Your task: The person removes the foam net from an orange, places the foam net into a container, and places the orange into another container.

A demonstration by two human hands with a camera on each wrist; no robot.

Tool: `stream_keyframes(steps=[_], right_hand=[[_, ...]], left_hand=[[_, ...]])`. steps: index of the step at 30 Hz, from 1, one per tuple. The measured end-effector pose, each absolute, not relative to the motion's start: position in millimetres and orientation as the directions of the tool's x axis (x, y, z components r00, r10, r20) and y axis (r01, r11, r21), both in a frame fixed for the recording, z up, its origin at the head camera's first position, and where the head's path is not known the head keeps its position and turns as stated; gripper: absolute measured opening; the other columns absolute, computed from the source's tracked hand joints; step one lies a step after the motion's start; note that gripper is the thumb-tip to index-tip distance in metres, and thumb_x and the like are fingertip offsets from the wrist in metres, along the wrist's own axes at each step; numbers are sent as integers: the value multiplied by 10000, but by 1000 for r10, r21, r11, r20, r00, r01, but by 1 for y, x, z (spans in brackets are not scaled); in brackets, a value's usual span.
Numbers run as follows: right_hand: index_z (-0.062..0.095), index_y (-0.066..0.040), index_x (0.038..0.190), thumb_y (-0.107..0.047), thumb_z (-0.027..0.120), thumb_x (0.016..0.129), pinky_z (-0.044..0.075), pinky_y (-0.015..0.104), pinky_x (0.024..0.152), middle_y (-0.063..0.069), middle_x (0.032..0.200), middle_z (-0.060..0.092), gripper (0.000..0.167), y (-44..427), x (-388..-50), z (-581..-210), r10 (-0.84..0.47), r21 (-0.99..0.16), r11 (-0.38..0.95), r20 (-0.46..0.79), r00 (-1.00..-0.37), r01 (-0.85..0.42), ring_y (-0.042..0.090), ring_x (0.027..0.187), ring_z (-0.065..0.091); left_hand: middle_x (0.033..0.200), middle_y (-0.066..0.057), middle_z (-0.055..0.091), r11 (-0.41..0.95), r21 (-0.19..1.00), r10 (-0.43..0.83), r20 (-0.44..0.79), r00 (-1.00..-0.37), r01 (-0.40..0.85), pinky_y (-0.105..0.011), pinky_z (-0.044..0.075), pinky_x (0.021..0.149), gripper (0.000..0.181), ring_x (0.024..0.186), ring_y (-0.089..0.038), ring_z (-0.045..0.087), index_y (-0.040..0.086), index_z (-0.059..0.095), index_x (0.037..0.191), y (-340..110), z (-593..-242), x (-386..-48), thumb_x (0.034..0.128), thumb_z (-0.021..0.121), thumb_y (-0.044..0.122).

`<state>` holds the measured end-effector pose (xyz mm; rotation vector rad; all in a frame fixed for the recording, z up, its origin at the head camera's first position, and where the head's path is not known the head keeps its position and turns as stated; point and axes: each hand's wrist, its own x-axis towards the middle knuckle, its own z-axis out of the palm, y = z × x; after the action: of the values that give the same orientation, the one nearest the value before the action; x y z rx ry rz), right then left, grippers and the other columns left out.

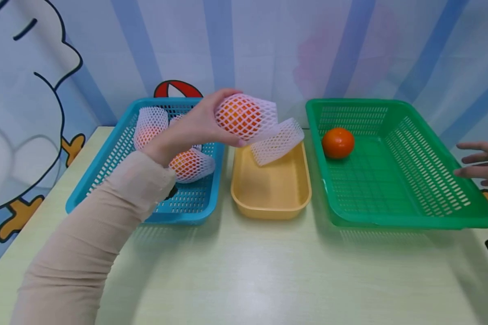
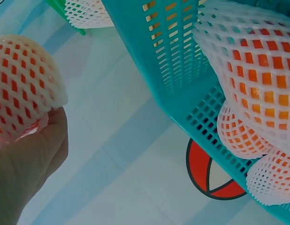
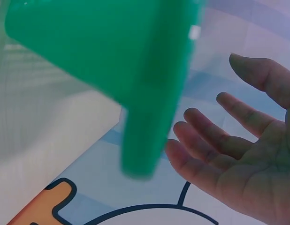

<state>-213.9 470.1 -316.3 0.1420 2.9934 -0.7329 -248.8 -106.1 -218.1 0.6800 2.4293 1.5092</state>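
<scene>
In the head view my left hand (image 1: 205, 119) grips an orange in a white foam net sleeve (image 1: 244, 117), held in the air above the gap between the blue basket (image 1: 195, 215) and the yellow tray (image 1: 272, 212). The left wrist view shows the fingers curled round the same netted orange (image 2: 23, 89). A loose foam net (image 1: 278, 142) leans in the yellow tray. One bare orange (image 1: 338, 143) sits at the left of the green basket (image 1: 402, 221). Beside that basket's right rim, my right hand (image 1: 485, 163) hangs with fingers spread, holding nothing; the right wrist view shows its palm (image 3: 257, 173).
Several netted oranges lie in the blue basket, among them one near its right side (image 1: 191, 165). All three containers stand side by side on a pale table (image 1: 260, 271). Behind them hangs a striped cartoon backdrop (image 1: 260, 49).
</scene>
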Motion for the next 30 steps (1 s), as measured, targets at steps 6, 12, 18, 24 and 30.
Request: stream_keyframes(steps=[6, 12, 18, 24, 30], right_hand=[[36, -260, 1503, -425, 515, 922, 411, 639, 698, 445, 1346, 201, 771, 480, -232, -321, 50, -458, 886, -60, -997, 72, 633, 1111, 300], [27, -415, 1460, -538, 532, 865, 463, 556, 613, 406, 1364, 237, 790, 509, -261, -341, 22, -429, 903, -36, -999, 35, 596, 1092, 348], [31, -199, 1506, -546, 556, 852, 434, 602, 753, 402, 1351, 244, 907, 482, -257, -315, -16, -433, 901, -89, -996, 24, 587, 1098, 333], [55, -108, 1503, -563, 529, 859, 397, 607, 843, 404, 1326, 269, 920, 441, -244, -282, -32, -448, 894, -110, -993, 21, 511, 1077, 391], [98, -152, 1506, -413, 519, 927, 347, 634, 878, 400, 1338, 271, 762, 411, -235, -266, -75, -484, 874, -46, -996, -43, 556, 1121, 337]], left_hand=[[1287, -2, 461, 355, 892, 497, 74, -865, 280, -333, 479, 872, 905, 1120, -156, 466, 177, 330, 1413, -99, -220, -250, 664, 834, 123], [1263, -29, 485, 317, 898, 531, 98, -842, 305, -333, 485, 859, 890, 1088, -170, 494, 143, 338, 1405, -92, -221, -252, 663, 824, 88], [1263, -28, 481, 301, 905, 543, 96, -834, 300, -332, 482, 862, 888, 1085, -173, 492, 134, 333, 1406, -85, -222, -254, 665, 819, 81], [1269, -17, 472, 322, 891, 542, 103, -834, 320, -320, 468, 874, 890, 1094, -154, 478, 145, 333, 1409, -79, -224, -254, 667, 824, 116], [1264, -22, 476, 312, 899, 541, 99, -835, 309, -323, 472, 868, 907, 1084, -163, 488, 149, 321, 1420, -74, -224, -255, 666, 823, 110]])
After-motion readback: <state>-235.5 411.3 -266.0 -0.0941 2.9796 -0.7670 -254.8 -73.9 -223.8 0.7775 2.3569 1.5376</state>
